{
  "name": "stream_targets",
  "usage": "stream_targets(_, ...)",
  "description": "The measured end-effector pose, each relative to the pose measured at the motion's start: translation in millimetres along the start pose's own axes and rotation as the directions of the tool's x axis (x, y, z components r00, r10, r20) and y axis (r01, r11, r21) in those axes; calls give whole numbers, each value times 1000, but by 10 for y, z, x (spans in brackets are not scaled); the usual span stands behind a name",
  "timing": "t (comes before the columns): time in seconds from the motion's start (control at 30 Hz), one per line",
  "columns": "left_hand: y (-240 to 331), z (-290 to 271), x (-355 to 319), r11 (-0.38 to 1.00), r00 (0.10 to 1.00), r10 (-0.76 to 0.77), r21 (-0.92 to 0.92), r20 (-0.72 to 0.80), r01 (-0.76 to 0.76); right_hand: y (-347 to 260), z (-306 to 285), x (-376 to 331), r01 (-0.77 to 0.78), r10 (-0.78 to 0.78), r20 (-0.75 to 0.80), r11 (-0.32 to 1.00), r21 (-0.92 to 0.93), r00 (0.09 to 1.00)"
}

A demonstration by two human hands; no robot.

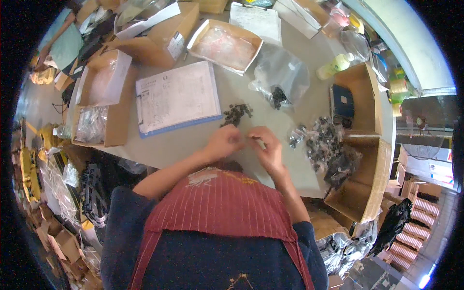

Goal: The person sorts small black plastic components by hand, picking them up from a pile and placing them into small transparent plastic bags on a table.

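Note:
My left hand (225, 143) is closed, its fingertips slightly blurred, just in front of a pile of small black parts (237, 113) on the table. My right hand (267, 146) is close beside it with thumb and forefinger curled together in a pinch. Whatever either hand holds is too small to make out. Beyond lies a clear plastic bag (281, 72) with more black parts (279, 98) at its mouth. To the right is a heap of small clear bags with black parts (325, 145).
A clipboard with a printed sheet (179, 96) lies left of the pile. Open cardboard boxes stand at the left (113, 123), at the back (224, 46) and at the right (369, 179). A bottle (333, 66) lies near the back right. Another person (65, 36) is at far left.

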State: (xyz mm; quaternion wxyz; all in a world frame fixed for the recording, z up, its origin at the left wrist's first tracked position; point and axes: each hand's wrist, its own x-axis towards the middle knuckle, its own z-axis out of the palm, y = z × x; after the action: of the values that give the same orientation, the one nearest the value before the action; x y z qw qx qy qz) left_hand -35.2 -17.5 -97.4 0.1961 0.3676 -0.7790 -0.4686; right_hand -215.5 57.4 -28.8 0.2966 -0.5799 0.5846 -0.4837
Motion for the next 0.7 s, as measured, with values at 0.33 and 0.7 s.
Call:
stream_targets(0.33, 37, -33, -43, 984, 999, 40, -173, -16, -42, 159, 59, 145, 243, -243, 16, 958, -155, 970)
stream_targets(0.7, 70, -73, -76, 991, 999, -49, -124, 19, 51, 913, 154, 396, -30, 20, -25, 812, -583, 1000)
